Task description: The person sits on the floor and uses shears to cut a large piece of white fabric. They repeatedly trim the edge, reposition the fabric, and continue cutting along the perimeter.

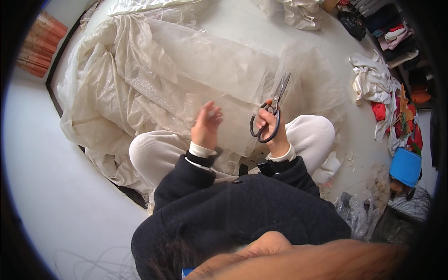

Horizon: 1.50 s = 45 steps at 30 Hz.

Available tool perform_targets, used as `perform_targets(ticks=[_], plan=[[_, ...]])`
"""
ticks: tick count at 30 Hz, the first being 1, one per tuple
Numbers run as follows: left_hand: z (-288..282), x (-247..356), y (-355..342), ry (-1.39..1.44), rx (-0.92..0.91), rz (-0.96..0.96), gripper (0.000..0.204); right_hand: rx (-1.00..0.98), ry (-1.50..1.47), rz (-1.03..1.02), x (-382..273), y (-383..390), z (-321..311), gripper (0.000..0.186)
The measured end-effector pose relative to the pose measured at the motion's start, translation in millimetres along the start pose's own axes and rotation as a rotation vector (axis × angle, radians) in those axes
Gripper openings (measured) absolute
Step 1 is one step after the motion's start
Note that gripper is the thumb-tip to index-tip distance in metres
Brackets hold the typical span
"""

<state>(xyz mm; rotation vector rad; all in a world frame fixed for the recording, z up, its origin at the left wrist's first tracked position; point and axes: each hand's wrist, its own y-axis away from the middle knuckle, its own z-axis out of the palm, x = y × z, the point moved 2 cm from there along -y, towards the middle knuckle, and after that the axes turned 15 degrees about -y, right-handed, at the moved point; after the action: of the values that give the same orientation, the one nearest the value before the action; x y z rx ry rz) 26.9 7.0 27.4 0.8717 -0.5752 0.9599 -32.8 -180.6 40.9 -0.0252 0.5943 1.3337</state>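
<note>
My right hand [273, 128] grips black scissors [272, 112], my left hand [205, 126] is open, thin cream cloth [154, 79] lies ahead, white rags [371, 79] far right.

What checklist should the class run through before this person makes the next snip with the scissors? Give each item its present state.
1. Scissors held firmly in the right hand, fingers through the handles: ok.
2. Blades closed, tips pointing away from the body: ok.
3. Left hand away from the blades: ok, it is raised and apart.
4. Sheer fabric held taut by the left hand: not ok, that hand is open and grips nothing.
5. Fabric between the blades: cannot tell.
6. Knees out from under the cutting line: cannot tell, fabric drapes over the lap.
</note>
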Motion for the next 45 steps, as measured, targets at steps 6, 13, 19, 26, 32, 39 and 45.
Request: perform_targets(ticks=[6, 13, 19, 26, 32, 39, 45], plan=[[-20.0, -2.2, -7.2, 0.148, 0.124, -0.1, 0.047, -0.002, -0.26, 0.183, -8.7, -4.8, -16.0, 0.019], [25.1, -8.9, 17.9, -0.219, -0.12, -0.211, 0.042, -0.121, -0.213, 0.148, -6.2, 0.4, -7.7, 0.019], [56.1, -10.6, 14.8, -0.37, -0.165, -0.138, 0.021, -0.088, -0.07, 0.141, -3.5, 17.0, 9.4, 0.033], [51.0, -2.1, 20.7, -0.607, -0.065, 0.067, 0.025, -0.059, 0.132, -0.035, -3.4, 24.0, 18.0, 0.037], [49.3, -2.5, 20.2, -0.551, 0.012, 0.025, 0.023, -0.153, 0.416, -0.173, -2.5, 25.1, 21.6, 0.039], [48.5, -5.3, 13.2, -0.155, -0.15, -0.152, 0.022, -0.098, 0.346, -0.121, -0.5, 26.0, 19.3, 0.038], [43.4, -8.7, 16.2, -0.143, -0.182, -0.071, 0.015, -0.142, 0.289, 0.0, -1.9, 25.4, 18.5, 0.029]])
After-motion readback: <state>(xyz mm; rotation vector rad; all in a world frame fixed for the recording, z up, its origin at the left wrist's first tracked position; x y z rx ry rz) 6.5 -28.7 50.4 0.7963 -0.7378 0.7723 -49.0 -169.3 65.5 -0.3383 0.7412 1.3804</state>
